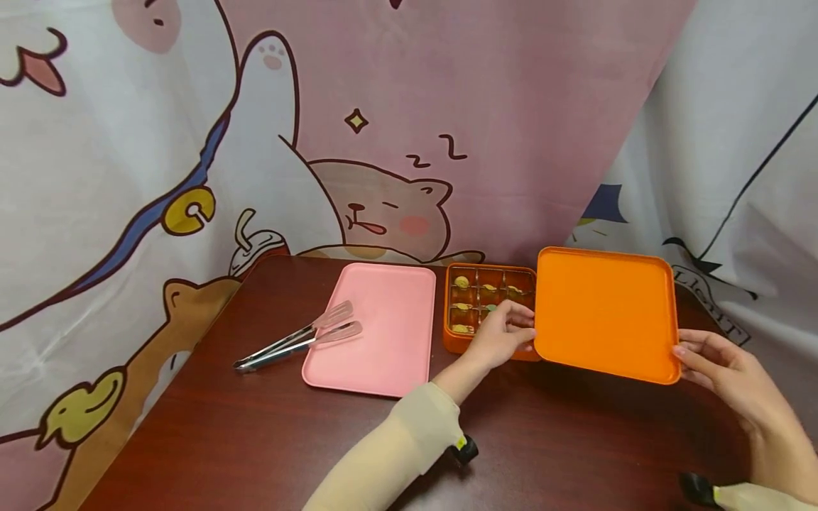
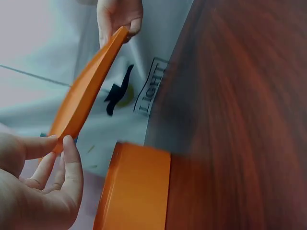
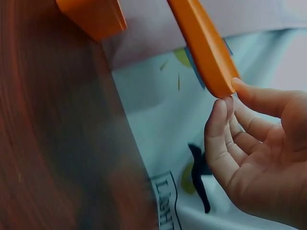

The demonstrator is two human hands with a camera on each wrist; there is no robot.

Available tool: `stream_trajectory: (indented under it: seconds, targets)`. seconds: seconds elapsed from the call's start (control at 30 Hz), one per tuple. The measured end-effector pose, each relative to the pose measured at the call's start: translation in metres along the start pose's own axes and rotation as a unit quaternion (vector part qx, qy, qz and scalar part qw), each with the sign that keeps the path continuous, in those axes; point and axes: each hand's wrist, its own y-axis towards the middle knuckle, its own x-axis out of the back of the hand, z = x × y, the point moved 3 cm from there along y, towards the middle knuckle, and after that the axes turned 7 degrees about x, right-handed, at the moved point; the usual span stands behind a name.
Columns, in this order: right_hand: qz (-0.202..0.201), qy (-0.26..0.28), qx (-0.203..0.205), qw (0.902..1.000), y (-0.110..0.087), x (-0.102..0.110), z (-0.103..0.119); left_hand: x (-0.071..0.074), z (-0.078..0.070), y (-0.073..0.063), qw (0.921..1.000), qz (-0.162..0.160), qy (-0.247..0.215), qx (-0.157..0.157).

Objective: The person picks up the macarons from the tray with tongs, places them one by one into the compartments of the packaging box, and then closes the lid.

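An orange lid (image 1: pixel 607 312) is held up off the table, tilted, between both hands. At its left edge my left hand (image 1: pixel 501 333) pinches the rim between thumb and fingers; the left wrist view shows this pinch on the lid (image 2: pixel 88 91) close up. On the opposite edge my right hand (image 1: pixel 728 372) pinches the rim, thumb on one side and fingertips below, as the right wrist view shows. Left of the lid stands an orange box (image 1: pixel 456 342), uncovered, with a divided insert holding small wrapped pieces. Part of the box is hidden behind the left hand and lid.
A pink tray (image 1: pixel 383 341) lies on the dark wooden table (image 1: pixel 268 440) left of the box. Metal tongs (image 1: pixel 294 344) with pinkish tips lie apart, their tips over the tray's left edge. A printed cloth (image 1: pixel 511 106) hangs behind the table.
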Motion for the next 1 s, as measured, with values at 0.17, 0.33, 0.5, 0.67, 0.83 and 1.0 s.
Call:
stream_trajectory:
  seconds: [0.17,0.33,0.5,0.67,0.83,1.0]
  targets:
    - [0.008,0.057,0.062,0.9964,0.012,-0.02,0.014,0.023,-0.005,0.0,0.9996,-0.022,0.0,-0.018]
    - [-0.005,0.044,0.088,0.9951,0.023,-0.038,0.026,0.044,-0.013,0.0,0.9978,-0.051,0.005,-0.043]
    - [-0.03,-0.001,0.095,0.995,0.032,-0.053,0.036,0.064,-0.023,-0.003,0.9959,-0.067,0.01,-0.06]
    - [-0.039,0.028,0.123,0.9912,0.039,-0.07,0.043,0.081,-0.033,-0.008,0.9939,-0.064,0.036,-0.081]
    - [-0.039,0.053,0.165,0.9841,0.045,-0.085,0.052,0.097,-0.041,-0.012,0.9867,-0.089,0.08,-0.11]
    - [-0.019,0.077,0.167,0.9827,0.047,-0.098,0.056,0.111,-0.044,-0.016,0.9815,-0.125,0.092,-0.113]
